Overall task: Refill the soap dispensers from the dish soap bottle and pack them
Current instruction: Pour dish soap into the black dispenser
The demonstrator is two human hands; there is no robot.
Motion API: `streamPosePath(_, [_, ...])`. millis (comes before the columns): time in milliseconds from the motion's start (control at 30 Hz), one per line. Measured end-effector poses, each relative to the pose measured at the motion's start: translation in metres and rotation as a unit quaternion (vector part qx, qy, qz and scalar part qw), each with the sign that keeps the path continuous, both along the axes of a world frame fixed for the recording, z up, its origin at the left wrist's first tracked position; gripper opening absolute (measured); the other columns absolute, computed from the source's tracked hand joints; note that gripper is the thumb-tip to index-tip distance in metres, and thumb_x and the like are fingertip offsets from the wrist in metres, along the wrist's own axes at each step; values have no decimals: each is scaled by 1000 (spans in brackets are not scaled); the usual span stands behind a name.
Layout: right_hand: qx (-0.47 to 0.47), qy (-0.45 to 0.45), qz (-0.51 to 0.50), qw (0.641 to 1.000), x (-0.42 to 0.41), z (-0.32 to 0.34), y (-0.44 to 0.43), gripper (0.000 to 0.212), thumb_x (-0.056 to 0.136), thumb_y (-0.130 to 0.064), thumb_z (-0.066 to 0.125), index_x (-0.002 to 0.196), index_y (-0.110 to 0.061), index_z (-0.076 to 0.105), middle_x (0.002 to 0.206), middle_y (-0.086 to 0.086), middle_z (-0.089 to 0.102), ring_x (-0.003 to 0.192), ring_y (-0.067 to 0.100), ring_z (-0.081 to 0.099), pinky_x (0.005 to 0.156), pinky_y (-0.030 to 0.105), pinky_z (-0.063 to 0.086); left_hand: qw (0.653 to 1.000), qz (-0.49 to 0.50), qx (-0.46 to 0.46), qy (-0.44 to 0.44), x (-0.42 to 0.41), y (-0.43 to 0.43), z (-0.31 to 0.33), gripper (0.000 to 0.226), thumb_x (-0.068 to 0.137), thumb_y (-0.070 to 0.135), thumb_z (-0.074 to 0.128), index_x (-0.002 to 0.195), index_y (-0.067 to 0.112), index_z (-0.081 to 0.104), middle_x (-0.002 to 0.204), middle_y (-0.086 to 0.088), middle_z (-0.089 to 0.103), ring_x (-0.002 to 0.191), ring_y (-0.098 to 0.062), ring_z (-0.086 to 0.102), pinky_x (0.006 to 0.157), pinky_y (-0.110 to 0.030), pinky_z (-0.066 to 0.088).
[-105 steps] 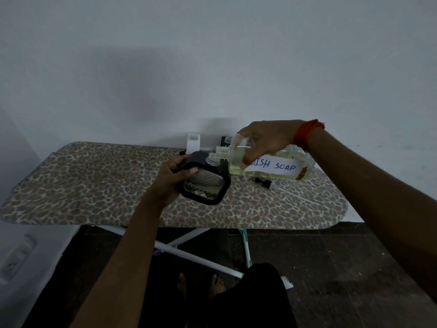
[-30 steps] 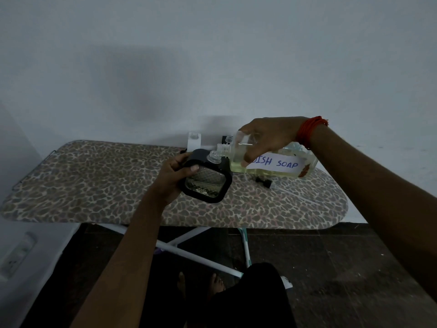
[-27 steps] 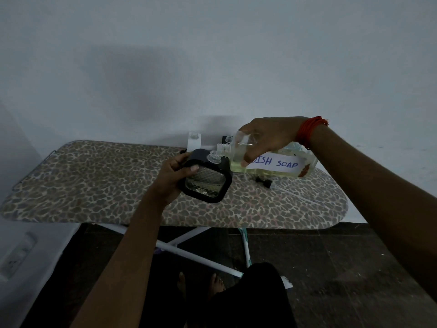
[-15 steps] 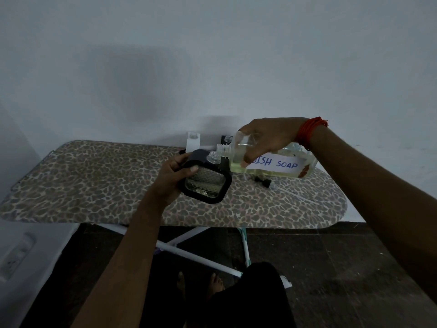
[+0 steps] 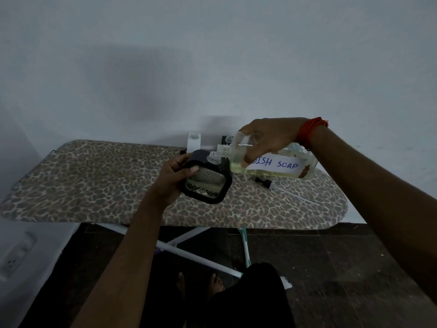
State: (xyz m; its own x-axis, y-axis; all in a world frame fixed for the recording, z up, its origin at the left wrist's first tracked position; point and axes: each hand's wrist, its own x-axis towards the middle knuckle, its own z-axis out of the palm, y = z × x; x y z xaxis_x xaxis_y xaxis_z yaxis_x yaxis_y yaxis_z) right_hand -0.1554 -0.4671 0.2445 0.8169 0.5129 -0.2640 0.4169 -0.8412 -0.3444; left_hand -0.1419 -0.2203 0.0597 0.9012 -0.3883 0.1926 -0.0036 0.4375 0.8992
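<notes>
Pour step. My left hand (image 5: 171, 177) grips the black-framed soap dispenser (image 5: 206, 185) above the ironing board (image 5: 94, 181), its open neck tilted toward the dish soap bottle (image 5: 281, 163), which my right hand (image 5: 269, 138) grasps near the shoulder, almost horizontal. Mouths nearly touch; in this dim light I cannot tell if soap flows. Note: I'd raise the bottle's base slowly, necks aligned, watching the fill level.

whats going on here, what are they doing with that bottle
A person is refilling a black-framed soap dispenser over a leopard-print ironing board. The left hand holds it tilted. The right hand grips the dish soap bottle on its side, with the neck at the dispenser's open mouth. Whether soap is flowing is unclear. A pump with its tube lies on the board.
</notes>
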Motion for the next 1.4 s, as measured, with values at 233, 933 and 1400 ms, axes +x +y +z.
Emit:
streamPosePath(233, [0,-6,-2,1000,1,1,1,29,82,-30,81,107,-22,70,57,-35,57,53,-12,54,48,3,37,1000,3,-5,4,1,0,1,80,62,33,90,126,0,57,113,-15,67,107,-33,62,86,-41,54])
streamPosePath(933, [-2,-2,-1,1000,2,0,0,29,80,-34,82,105,-29,70,58,-32,58,53,-8,54,50,6,38,1000,-8,-7,-2,3,0,0,67,66,30,87,123,5,63,115,-16,66,109,-34,61,89,-44,53])
streamPosePath(1400, [7,3,-4,1000,7,-3,-2,28,76,-40,83,100,-33,70,55,-22,57,50,-1,51,49,8,37,1000,-6,-11,-1,2,0,-1,78,65,31,88,128,-2,55,114,-17,65,107,-33,62,85,-40,54])
